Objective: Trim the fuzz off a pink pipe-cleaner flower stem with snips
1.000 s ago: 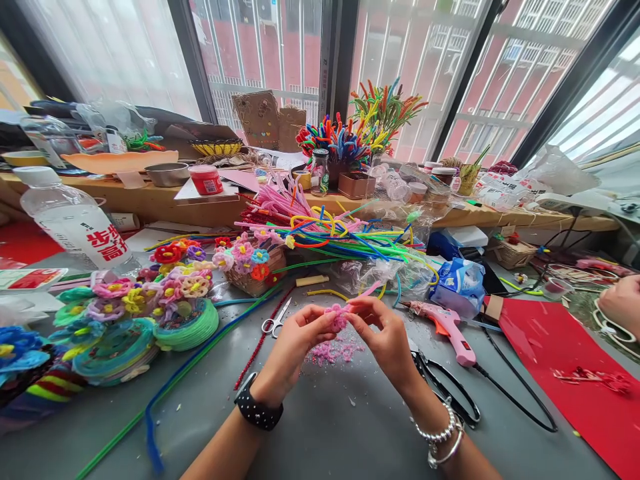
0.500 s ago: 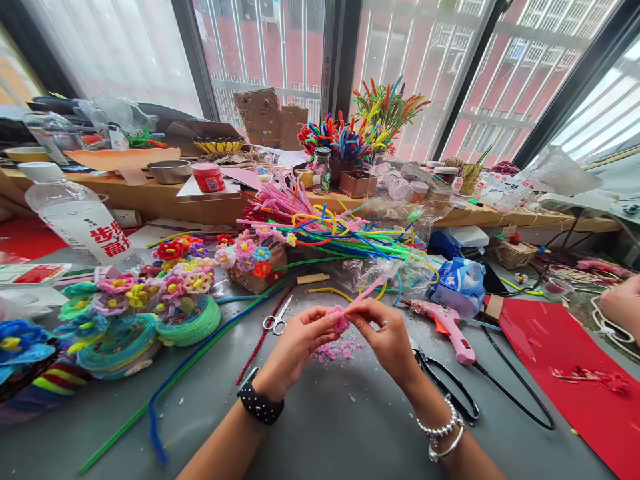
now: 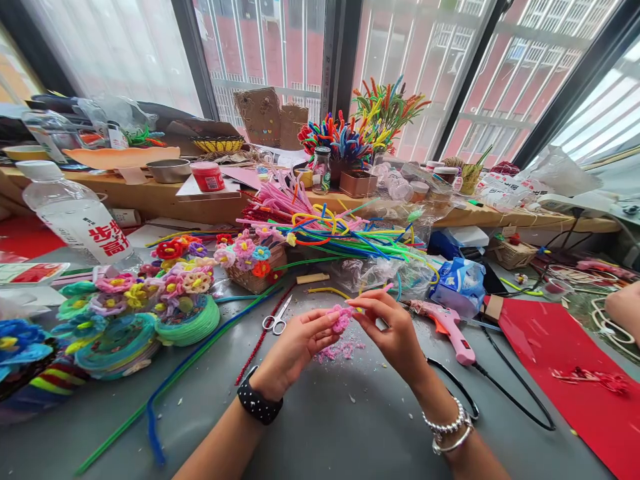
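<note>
My left hand (image 3: 290, 350) pinches a small fuzzy pink flower (image 3: 341, 319) between thumb and fingers, above the middle of the grey table. At the flower's right side, my right hand (image 3: 387, 330) is closed on the pink pipe cleaner that runs from it; a pink tip (image 3: 389, 287) shows above the knuckles, the rest hidden by my fingers. Under both hands lies a scatter of pink fuzz clippings (image 3: 345, 349). White-handled scissors (image 3: 276, 324) rest left of my left hand, beside a dark red pipe cleaner (image 3: 255, 347).
A pink glue gun (image 3: 453, 327) with a black cord lies to the right, near a black-handled tool (image 3: 457, 383) and red sheet (image 3: 555, 353). Finished flower baskets (image 3: 187, 323) and a water bottle (image 3: 83, 217) stand left. Loose pipe cleaners (image 3: 350, 233) pile behind. Another person's hand (image 3: 625, 310) is far right.
My right hand has shifted slightly right, and the pink strand that stood up between my hands has swung to the right, now mostly behind my right fingers. The left hand still holds the flower.
</note>
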